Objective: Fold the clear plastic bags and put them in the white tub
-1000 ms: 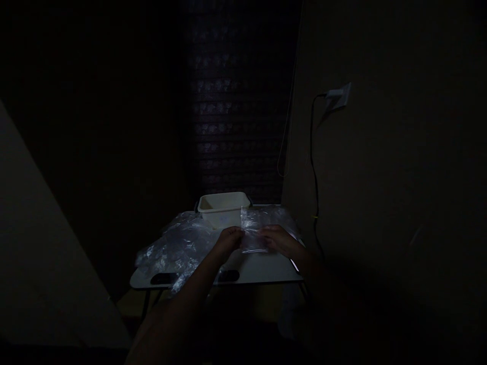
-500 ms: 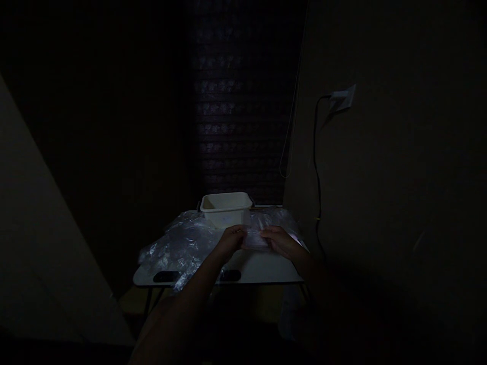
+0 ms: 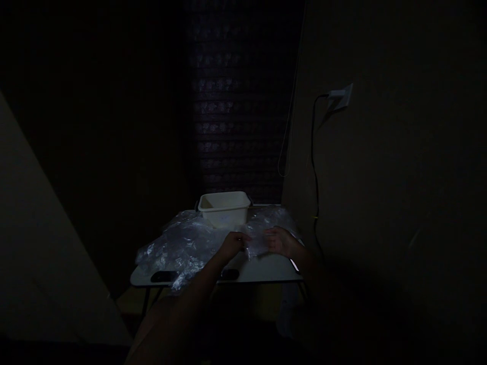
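Note:
In dim light, my left hand [image 3: 233, 244] pinches the left edge of a small clear plastic bag [image 3: 256, 245] above the white table [image 3: 258, 268]. My right hand [image 3: 280, 241] is at the bag's right side with its fingers stretched out and slightly apart; whether the fingertips touch the plastic I cannot tell. A heap of crinkled clear plastic bags [image 3: 178, 241] covers the left of the table. More clear plastic [image 3: 272, 217] lies behind my right hand.
A white plastic tub [image 3: 226, 217] with dark side handles stands at the back of the table. A lit phone-like edge [image 3: 294, 265] shows by my right forearm. On the right wall, a black cord [image 3: 315, 152] hangs from an outlet [image 3: 344, 96]. A patterned blind [image 3: 216, 106] hangs behind.
My right hand has loosened its grip and spread its fingers beside the bag. The bag has tilted and dropped slightly, still in my left hand. The view has shifted a little.

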`<state>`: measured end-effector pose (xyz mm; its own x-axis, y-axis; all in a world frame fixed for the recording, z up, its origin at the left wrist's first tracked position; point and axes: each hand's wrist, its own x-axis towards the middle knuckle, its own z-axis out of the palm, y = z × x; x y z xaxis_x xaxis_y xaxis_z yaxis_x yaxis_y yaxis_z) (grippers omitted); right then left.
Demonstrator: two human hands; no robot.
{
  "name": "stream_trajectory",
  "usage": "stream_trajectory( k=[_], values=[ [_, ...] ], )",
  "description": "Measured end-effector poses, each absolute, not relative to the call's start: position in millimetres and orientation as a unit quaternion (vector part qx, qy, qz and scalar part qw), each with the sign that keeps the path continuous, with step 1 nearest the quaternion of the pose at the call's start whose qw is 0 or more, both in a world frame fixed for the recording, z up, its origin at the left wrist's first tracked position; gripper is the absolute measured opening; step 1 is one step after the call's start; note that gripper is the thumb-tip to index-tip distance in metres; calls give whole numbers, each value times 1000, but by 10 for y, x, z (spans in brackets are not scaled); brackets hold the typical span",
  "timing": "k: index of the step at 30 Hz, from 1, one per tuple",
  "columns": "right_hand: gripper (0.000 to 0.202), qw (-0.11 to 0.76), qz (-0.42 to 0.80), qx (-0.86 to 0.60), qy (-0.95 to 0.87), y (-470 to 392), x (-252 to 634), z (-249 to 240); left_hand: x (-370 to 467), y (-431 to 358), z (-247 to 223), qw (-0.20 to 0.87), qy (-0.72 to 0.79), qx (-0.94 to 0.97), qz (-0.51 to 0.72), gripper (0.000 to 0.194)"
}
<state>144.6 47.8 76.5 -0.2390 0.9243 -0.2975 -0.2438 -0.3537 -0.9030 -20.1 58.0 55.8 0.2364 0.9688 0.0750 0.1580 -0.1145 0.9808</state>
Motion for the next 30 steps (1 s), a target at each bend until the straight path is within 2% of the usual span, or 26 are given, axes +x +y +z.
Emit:
stream_trajectory(
  k=[4, 9, 12, 17, 24, 30],
  values=[
    [15, 388, 581, -549, -459, 483, 1452, 650, -172, 614, 415, 345, 503, 719, 331, 31],
    [19, 293, 190, -668, -657, 472, 1508, 430, -182, 463, 265, 140, 488, 828, 237, 37],
    [28, 226, 74, -631, -739, 417, 1506, 311, -159, 292, 152, 79, 476, 860, 163, 46],
    [36, 184, -1, -467, -865, 281, 1332, 143, -48, 63, 44, 35, 453, 889, 63, 70],
    [49, 115, -5, -453, -884, 198, 1254, -64, 27, 23, -36, -11, 457, 889, 39, 69],
    [51, 98, 23, -464, -880, 192, 1294, -78, 23, 30, -91, -32, 460, 887, 21, 67]
  ],
)
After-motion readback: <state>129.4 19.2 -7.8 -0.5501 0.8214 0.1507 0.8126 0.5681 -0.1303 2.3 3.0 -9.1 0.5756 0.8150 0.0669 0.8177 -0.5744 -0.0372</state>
